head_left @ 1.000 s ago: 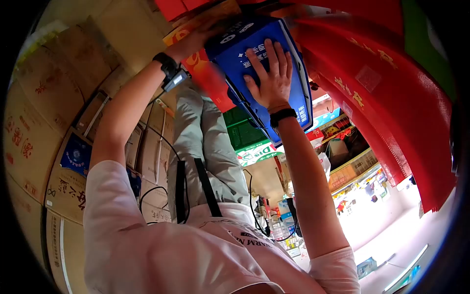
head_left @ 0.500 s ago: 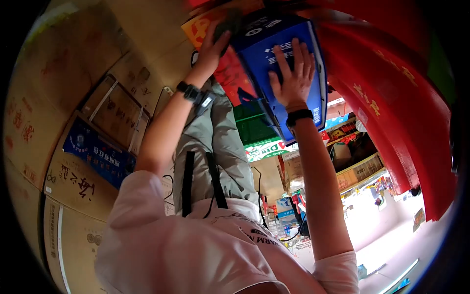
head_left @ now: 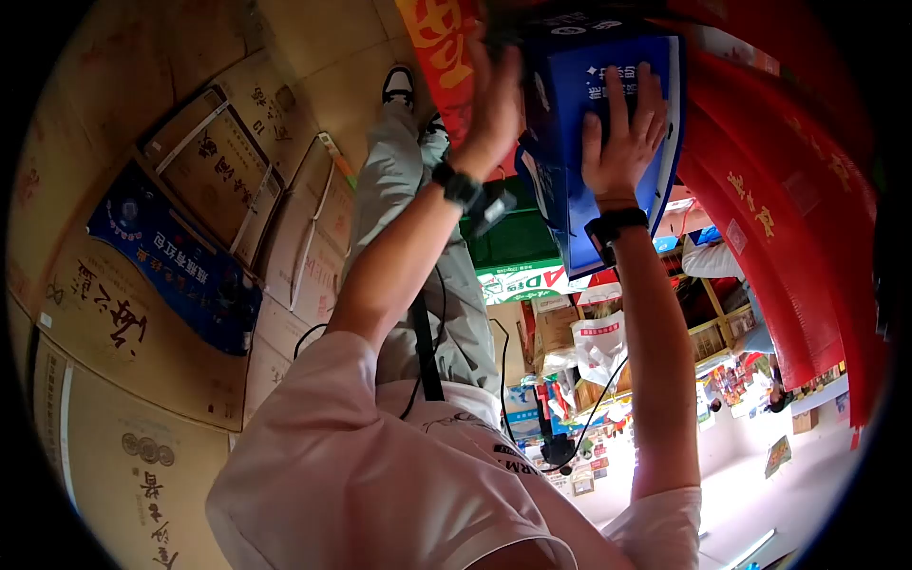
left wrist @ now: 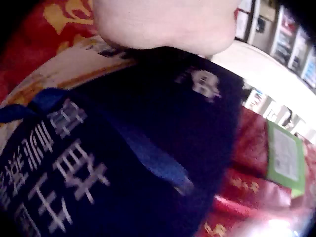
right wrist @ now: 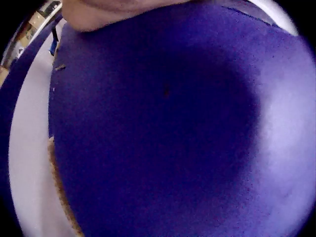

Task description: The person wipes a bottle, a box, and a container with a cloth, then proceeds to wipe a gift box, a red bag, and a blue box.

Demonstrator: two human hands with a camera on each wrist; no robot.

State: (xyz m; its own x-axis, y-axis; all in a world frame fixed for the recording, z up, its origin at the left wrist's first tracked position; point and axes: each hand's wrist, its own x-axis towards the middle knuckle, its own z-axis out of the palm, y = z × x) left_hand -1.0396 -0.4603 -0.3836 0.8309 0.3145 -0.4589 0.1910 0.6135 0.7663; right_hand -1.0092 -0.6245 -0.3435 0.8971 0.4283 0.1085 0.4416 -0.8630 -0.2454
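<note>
A large blue carton [head_left: 608, 142] with white lettering stands tilted at the top of the head view. My right hand [head_left: 622, 147] lies flat on its broad face with fingers extended. Beside the carton's left edge is my left hand [head_left: 489, 114], blurred, its fingers pointing up and the tips in shadow. In the left wrist view, the heel of that hand [left wrist: 165, 22] is over the dark blue carton [left wrist: 143, 143], where a blue ribbon [left wrist: 153, 160] hangs. The right wrist view is mostly filled by the blue carton face [right wrist: 163, 123], a raw cardboard edge [right wrist: 61, 190] along its left.
A red and gold box [head_left: 442, 57] stands behind my left hand. Below the blue carton is a green box [head_left: 518, 237]. Brown cartons [head_left: 142, 380] stack along the left, with a blue banner [head_left: 180, 261] across them. Red cloths [head_left: 788, 218] with gold lettering hang at the right.
My left hand has moved right and come to the blue carton's left side, away from the red box. The view has shifted, and my right hand stays spread on the carton face.
</note>
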